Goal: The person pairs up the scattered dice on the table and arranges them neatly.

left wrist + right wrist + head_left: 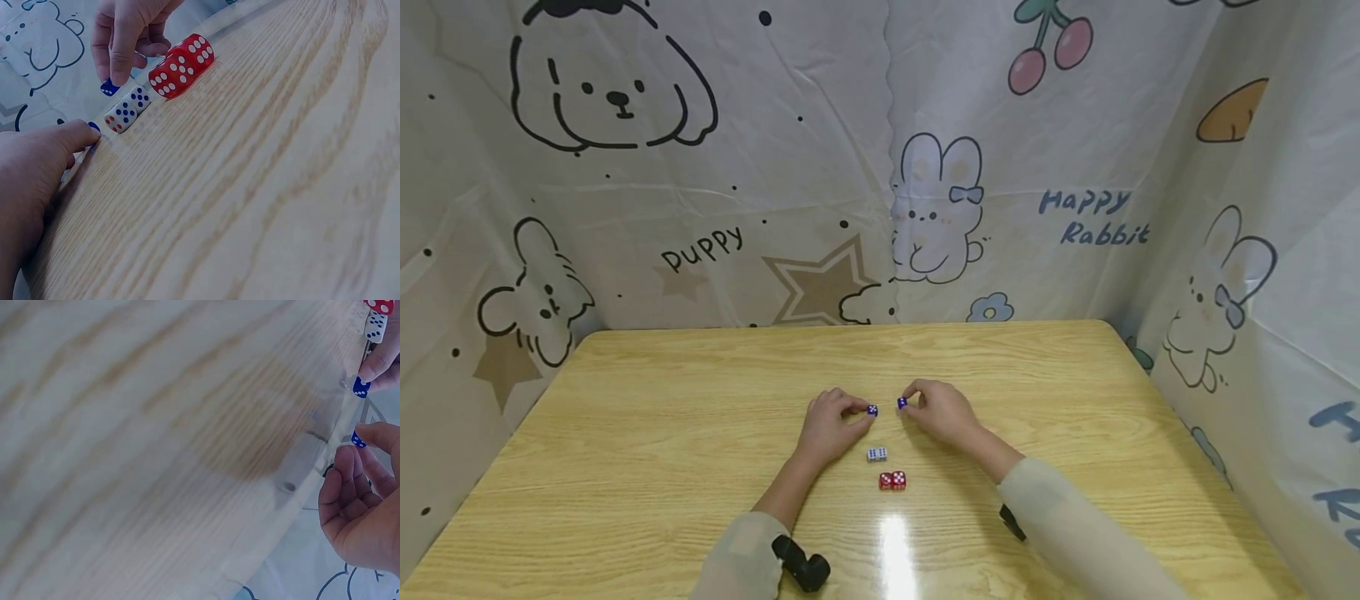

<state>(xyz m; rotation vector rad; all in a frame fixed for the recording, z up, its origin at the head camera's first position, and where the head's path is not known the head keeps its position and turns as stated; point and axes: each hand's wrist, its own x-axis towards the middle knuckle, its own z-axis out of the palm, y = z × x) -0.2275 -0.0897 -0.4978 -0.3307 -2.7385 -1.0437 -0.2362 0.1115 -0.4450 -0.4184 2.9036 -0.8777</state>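
In the head view my left hand [831, 429] pinches a small blue die [872, 410] between thumb and forefinger, down by the table. Across a short gap, my right hand [946, 412] holds a second blue die [902, 402] at its fingertips. The right wrist view shows that second blue die [358, 439] between thumb and finger, the other fingers loosely curled below. Nearer the body, two white dice [877, 455] with blue pips sit side by side. Just in front of them, two larger red dice [892, 481] with white pips also stand side by side.
The light wooden table [685, 417] carries the dice. A printed cloth [820, 167] hangs behind it and along both sides. A black wrist device [801, 564] is on the left sleeve, another [1012, 522] on the right one.
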